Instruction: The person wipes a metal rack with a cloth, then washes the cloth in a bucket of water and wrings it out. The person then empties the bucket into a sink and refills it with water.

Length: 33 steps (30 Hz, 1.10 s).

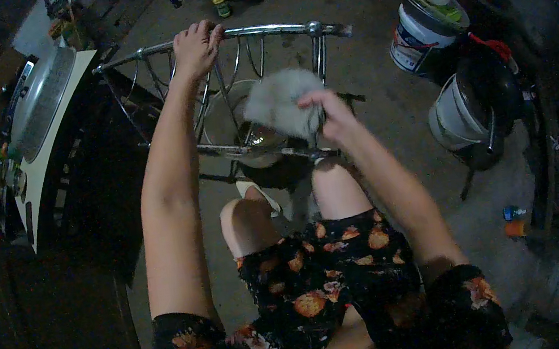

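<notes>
A shiny metal rack frame with curved bars stands in front of my knees. My left hand is closed round its far top rail. On the right, my right hand grips a pale, greyish-white cloth, slightly blurred, which hangs at the frame's right side. Whether the cloth touches the bars I cannot tell. Seen through the bars, a pale round tub holds dark liquid with a bright glint; the cloth and rails hide part of it.
To the left is a pale-edged counter bearing a large metal lid. A yellow bottle stands on the floor beyond the frame. Along the right are a white bucket with a bowl on top, another white bucket and an orange item.
</notes>
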Each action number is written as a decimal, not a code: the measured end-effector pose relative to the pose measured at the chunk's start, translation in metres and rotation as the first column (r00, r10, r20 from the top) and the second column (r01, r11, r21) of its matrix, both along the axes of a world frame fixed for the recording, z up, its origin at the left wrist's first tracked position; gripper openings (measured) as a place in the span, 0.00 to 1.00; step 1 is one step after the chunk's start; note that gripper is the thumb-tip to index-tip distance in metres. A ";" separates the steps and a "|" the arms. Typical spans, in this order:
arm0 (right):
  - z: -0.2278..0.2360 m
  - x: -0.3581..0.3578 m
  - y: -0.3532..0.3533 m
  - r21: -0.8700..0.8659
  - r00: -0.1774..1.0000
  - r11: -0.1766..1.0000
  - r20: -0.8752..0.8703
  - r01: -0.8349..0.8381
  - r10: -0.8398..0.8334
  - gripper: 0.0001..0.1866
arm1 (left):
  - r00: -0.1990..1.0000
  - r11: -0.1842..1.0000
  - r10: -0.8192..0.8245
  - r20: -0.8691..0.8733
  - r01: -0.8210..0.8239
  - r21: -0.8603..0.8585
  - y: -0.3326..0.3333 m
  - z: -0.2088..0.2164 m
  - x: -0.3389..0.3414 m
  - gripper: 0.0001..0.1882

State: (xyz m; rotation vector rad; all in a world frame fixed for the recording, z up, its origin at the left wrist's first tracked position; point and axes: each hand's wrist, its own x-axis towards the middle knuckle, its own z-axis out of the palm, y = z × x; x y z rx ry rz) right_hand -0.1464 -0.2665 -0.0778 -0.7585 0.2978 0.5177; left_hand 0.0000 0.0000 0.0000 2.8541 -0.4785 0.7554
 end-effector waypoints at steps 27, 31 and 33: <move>-0.007 -0.011 -0.038 -0.287 0.360 0.470 0.930 0.835 -0.071 0.25 | 0.969 0.992 0.074 -0.237 -0.096 -0.082 0.000 -0.004 0.015 0.21; 0.034 0.023 -0.026 -0.271 0.218 0.415 0.961 0.868 0.172 0.29 | 0.970 0.994 0.091 -0.225 -0.101 -0.037 -0.009 -0.003 0.019 0.20; -0.008 0.021 -0.018 -0.399 0.278 0.215 0.857 0.892 0.435 0.31 | 0.968 0.991 0.130 -0.213 -0.131 0.010 -0.019 -0.002 0.017 0.20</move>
